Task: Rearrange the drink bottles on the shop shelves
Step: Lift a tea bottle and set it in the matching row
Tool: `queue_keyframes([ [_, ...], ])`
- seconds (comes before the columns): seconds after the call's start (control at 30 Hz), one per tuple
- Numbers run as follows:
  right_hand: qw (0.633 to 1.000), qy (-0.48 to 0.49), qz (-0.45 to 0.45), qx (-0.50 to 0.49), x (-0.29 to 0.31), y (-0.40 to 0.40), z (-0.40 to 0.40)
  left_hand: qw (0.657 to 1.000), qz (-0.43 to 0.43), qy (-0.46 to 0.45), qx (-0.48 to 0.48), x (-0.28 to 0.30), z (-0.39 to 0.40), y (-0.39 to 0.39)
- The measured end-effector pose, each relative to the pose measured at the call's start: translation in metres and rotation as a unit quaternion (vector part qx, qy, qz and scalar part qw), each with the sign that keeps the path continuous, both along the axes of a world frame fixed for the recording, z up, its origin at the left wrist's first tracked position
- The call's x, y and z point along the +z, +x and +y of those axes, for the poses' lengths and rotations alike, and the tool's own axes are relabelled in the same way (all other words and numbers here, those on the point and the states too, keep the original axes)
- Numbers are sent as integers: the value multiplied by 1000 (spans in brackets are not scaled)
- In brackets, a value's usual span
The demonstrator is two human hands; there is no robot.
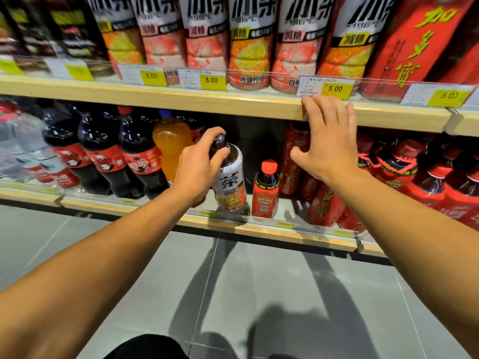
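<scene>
My left hand (199, 164) grips the neck and black cap of a small tea bottle (230, 182) with a white label. The bottle leans slightly at the front of the lower shelf (261, 230). Just right of it stands a small red-capped bottle (265, 190) with a red label. My right hand (328, 141) is spread, and its fingertips touch the front edge of the upper shelf (207, 101). Behind that hand are tall red-labelled bottles (295, 156). An orange drink bottle (171, 143) stands left of my left hand.
Dark cola bottles (103, 151) with red labels fill the lower shelf's left side, with clear water bottles (20, 146) further left. Large tea bottles (248, 42) line the upper shelf above yellow price tags (211, 80). More red bottles (420, 174) crowd the right. Grey floor tiles (233, 294) lie below.
</scene>
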State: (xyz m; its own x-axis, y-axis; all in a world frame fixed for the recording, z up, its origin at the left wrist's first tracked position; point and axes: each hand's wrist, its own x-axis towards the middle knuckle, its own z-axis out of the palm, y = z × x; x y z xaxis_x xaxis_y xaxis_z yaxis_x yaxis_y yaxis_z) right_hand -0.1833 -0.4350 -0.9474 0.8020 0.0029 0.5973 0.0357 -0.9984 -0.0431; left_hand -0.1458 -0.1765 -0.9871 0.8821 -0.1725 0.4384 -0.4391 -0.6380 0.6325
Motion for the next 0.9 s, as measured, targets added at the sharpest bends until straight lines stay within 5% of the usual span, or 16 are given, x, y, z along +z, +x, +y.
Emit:
queue_keyframes([
  [0.23, 994, -43, 100, 22, 25, -12, -13, 997, -59, -21, -38, 63, -12, -38],
  [0.57, 993, -14, 82, -79, 41, -49, -90, 976, -158, -88, -118, 161, -78, -65],
  [0.9, 990, -16, 109, -91, 41, -56, -125, 959, -257, -78, -89, 213, -137, -63],
])
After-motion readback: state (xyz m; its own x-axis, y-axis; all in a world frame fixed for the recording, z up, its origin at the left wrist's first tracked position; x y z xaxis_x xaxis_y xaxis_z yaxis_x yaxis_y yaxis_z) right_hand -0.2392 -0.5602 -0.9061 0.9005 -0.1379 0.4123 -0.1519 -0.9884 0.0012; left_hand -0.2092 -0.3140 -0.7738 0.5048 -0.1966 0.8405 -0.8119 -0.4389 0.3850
